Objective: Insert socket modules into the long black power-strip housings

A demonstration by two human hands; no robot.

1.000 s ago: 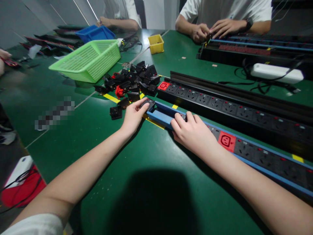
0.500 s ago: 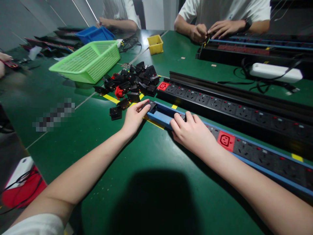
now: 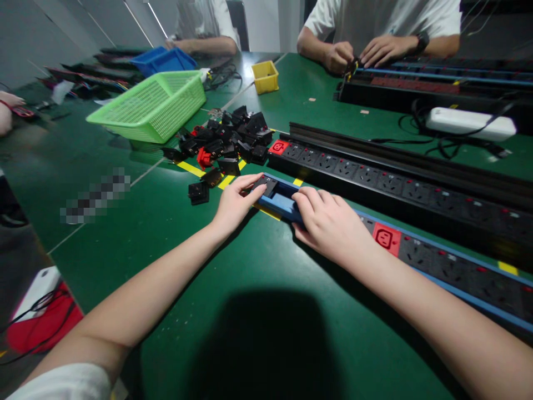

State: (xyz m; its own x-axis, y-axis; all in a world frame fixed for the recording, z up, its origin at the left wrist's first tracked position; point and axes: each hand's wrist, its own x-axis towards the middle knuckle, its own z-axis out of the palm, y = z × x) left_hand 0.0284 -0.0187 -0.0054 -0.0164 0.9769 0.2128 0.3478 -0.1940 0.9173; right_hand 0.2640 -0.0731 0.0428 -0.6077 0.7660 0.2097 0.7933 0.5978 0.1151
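My left hand (image 3: 235, 205) is clamped on one black socket module (image 3: 268, 184) at the left end of the blue rail (image 3: 287, 208), thumb on the module's top face and fingers at its far edge. My right hand (image 3: 333, 225) is closed around the same rail farther along, thumb on the near side and fingers over the top. Between my two hands is one open stretch of channel. To the right of my right hand, I count one red socket (image 3: 386, 239) in the rail, with several black sockets beyond it, partly hidden by my forearm.

Just behind lies one black power strip (image 3: 366, 183), with one red socket at its left end and at least nine black ones in a row. Beyond my left hand is one heap of loose modules (image 3: 227, 136), too tangled to count, at least two of them red; one black piece (image 3: 198, 193) sits at its near side. Farther back are one green basket (image 3: 154, 108) and one yellow bin (image 3: 265, 76), and to the right one white adapter (image 3: 470, 123). Two people sit across the green table (image 3: 233, 278).
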